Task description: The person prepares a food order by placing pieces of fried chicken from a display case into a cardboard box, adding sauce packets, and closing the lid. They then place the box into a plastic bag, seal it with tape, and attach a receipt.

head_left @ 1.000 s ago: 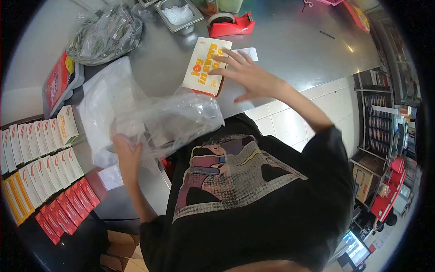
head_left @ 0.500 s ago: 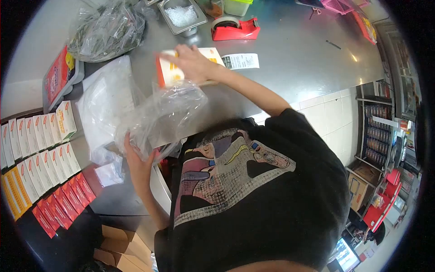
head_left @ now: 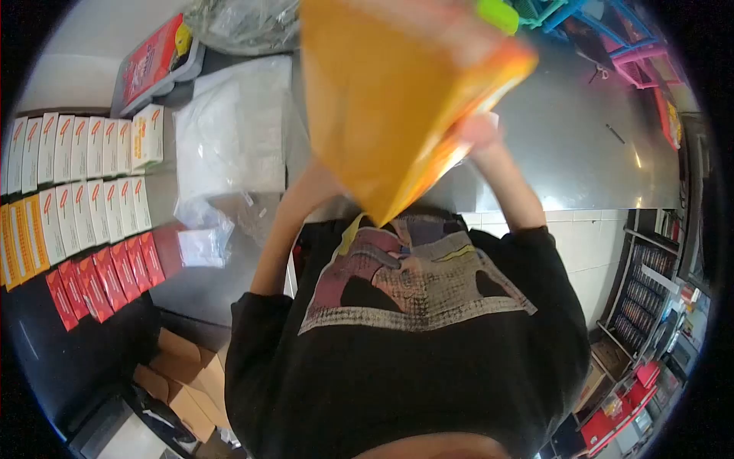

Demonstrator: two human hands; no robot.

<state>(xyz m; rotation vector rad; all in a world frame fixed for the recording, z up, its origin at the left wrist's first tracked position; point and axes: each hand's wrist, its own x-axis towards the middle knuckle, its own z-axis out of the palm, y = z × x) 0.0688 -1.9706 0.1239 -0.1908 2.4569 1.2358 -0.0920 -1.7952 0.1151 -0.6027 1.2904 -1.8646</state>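
A large orange-yellow cardboard box (head_left: pixel 375 99) is raised close to the camera, tilted and blurred by motion. My right hand (head_left: pixel 480 134) grips its right side, partly smeared. My left hand (head_left: pixel 319 183) reaches to the lower left side of the box, its fingers hidden behind the cardboard. Left of the box, a stack of flat clear plastic bags (head_left: pixel 229 130) lies on the steel table. A small clear bag with white packets (head_left: pixel 202 246) lies below that stack.
Rows of white boxes (head_left: pixel 80 145) and red packets (head_left: pixel 107 275) stand at the left. A bulging clear bag (head_left: pixel 245 27) and a grey tray with a red label (head_left: pixel 157 65) are at the back. Pink baskets (head_left: pixel 638 65), scissors (head_left: pixel 600 73) and a pen (head_left: pixel 615 133) lie at the right.
The box has come up off the table towards the camera, now showing a plain orange-yellow face. My left hand has moved from the loose clear bag to beside the box. The view has shifted.
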